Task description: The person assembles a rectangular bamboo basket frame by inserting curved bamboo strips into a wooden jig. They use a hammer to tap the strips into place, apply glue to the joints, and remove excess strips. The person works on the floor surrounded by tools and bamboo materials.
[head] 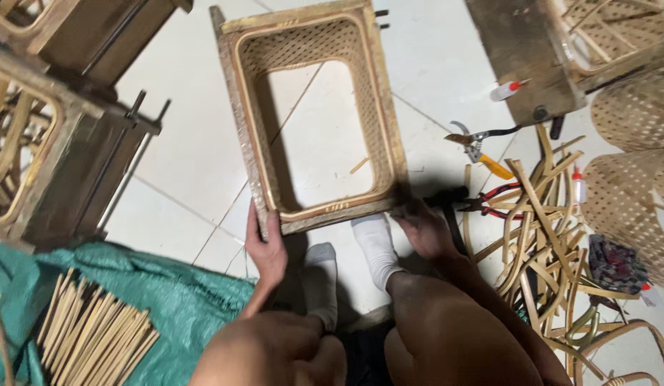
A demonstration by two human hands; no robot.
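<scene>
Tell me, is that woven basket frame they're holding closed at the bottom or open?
Open. Through the woven basket frame the white floor tiles and their grout lines show plainly. The left hand grips its near edge; the right hand is at the near right corner.

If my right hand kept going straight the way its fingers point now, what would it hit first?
The right hand already rests at the near right corner of the woven frame, fingers pointing up and away. Going straight on, it would likely meet that frame's right wall first, though depth is hard to judge. The pliers lie off to its right.
</scene>
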